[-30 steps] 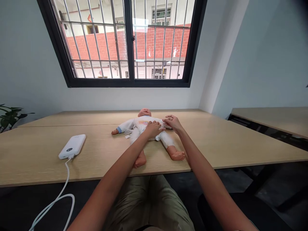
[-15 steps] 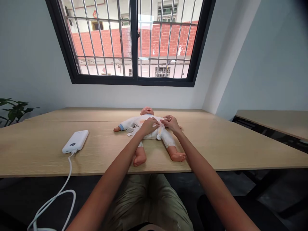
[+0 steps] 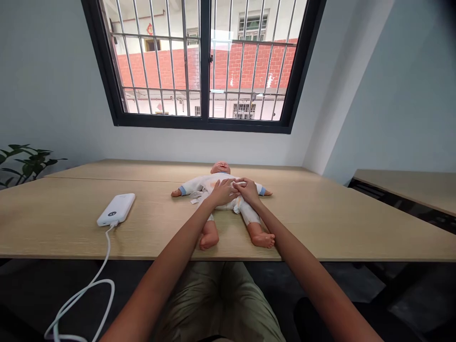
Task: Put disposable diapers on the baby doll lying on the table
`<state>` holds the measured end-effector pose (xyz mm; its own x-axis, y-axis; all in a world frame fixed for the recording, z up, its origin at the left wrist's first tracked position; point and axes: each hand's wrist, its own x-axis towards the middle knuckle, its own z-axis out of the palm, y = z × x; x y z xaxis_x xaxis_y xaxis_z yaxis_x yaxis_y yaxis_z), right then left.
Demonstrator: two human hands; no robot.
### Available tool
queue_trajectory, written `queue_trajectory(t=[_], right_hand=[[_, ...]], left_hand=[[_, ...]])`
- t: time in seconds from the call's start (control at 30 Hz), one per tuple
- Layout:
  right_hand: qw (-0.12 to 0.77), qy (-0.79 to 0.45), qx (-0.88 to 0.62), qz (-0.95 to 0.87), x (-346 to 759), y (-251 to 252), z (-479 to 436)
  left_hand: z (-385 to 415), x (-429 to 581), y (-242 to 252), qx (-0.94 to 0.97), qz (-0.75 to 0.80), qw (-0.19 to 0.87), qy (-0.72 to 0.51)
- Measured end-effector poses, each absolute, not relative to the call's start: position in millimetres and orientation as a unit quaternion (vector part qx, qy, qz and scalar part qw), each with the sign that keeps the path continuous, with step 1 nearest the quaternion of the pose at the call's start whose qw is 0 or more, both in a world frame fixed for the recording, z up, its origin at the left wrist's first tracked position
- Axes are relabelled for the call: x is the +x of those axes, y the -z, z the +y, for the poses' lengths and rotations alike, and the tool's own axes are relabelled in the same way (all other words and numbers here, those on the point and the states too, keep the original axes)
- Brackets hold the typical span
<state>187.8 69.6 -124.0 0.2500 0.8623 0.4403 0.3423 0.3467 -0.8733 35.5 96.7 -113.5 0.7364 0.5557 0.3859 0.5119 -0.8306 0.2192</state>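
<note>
A baby doll (image 3: 220, 167) in a white garment lies on its back on the light wood table (image 3: 60, 223), head toward the window and limbs spread. My left hand (image 3: 223, 192) rests on its belly, fingers pointing right. Beside it, my right hand (image 3: 248, 191) presses on the doll's front, its fingertips nearly meeting the left hand. Under both hands lies a white diaper (image 3: 235, 205) around the doll's hips, its waist partly hidden. A loose white strip (image 3: 195, 195) sticks out at the doll's side.
A white power bank (image 3: 116, 209) lies left of the doll, and its white cable (image 3: 107, 251) runs over the table's front edge. A leafy plant (image 3: 24, 164) stands far left, a barred window (image 3: 204, 61) ahead, and another table (image 3: 402, 187) to the right.
My right hand has moved left, closer to my left hand, and its fingers have spread from their pinch. The whole view has turned slightly and levelled.
</note>
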Motion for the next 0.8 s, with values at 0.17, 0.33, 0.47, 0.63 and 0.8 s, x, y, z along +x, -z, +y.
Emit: queue_trajectory(t=[0.17,0.33,0.47,0.63,0.8], right_hand=[[0.567,-0.202,-0.541,-0.587,185.6,120.4,66.1],[0.640,-0.271,-0.482,-0.533,187.5,115.9,63.4],[0.657,-0.238,-0.481,-0.529,189.9,111.7,57.8],[0.539,-0.233,-0.484,-0.649,185.1,114.9,52.2],[0.541,-0.267,-0.481,-0.636,184.7,123.6,60.0]], left_hand=[[110.1,28.9,106.3,0.872,0.270,0.143,-0.382],[128.0,-2.1,101.3,0.742,0.427,0.165,-0.490],[137.7,-36.3,112.5,0.718,0.491,0.161,-0.466],[141.3,-68.7,122.2,0.741,0.528,0.192,-0.367],[145.0,-78.3,121.0,0.761,0.550,0.266,-0.219]])
